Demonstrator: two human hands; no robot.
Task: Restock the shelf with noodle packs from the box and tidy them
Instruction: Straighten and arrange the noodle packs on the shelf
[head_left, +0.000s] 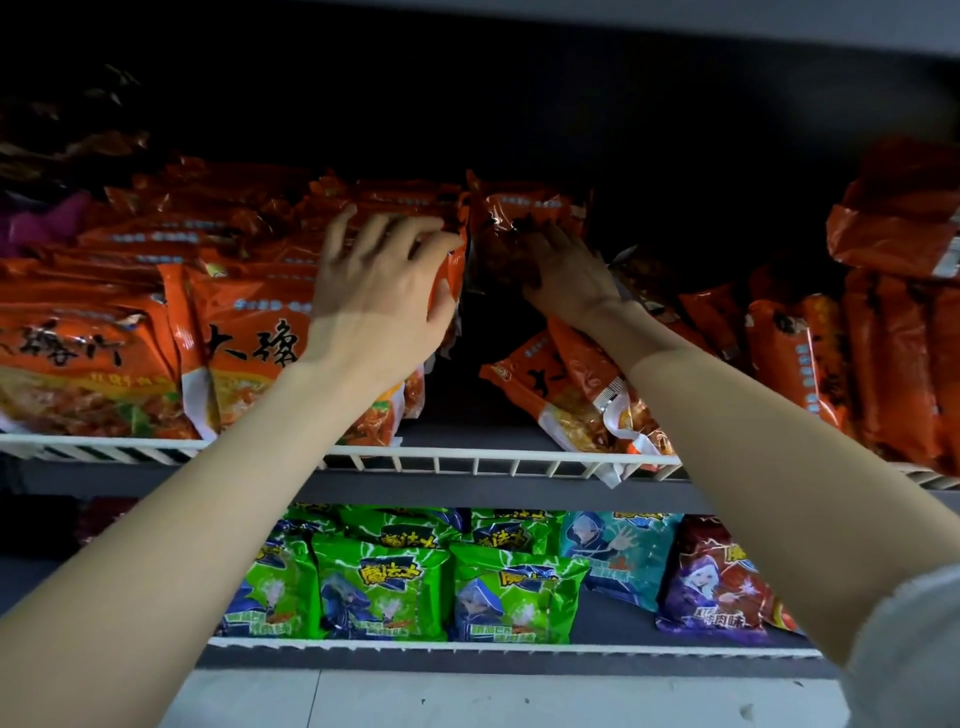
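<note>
Left hand (382, 291) lies on the orange noodle stack (249, 332) at the shelf (467, 460) front edge, fingers spread – right hand (563, 275) fingers grip an upright orange pack (519, 218).

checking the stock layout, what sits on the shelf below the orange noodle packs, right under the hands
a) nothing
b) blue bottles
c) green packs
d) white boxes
c: green packs stand in a row on the lower shelf, below the orange noodle packs that the left hand and right hand reach into.
</note>
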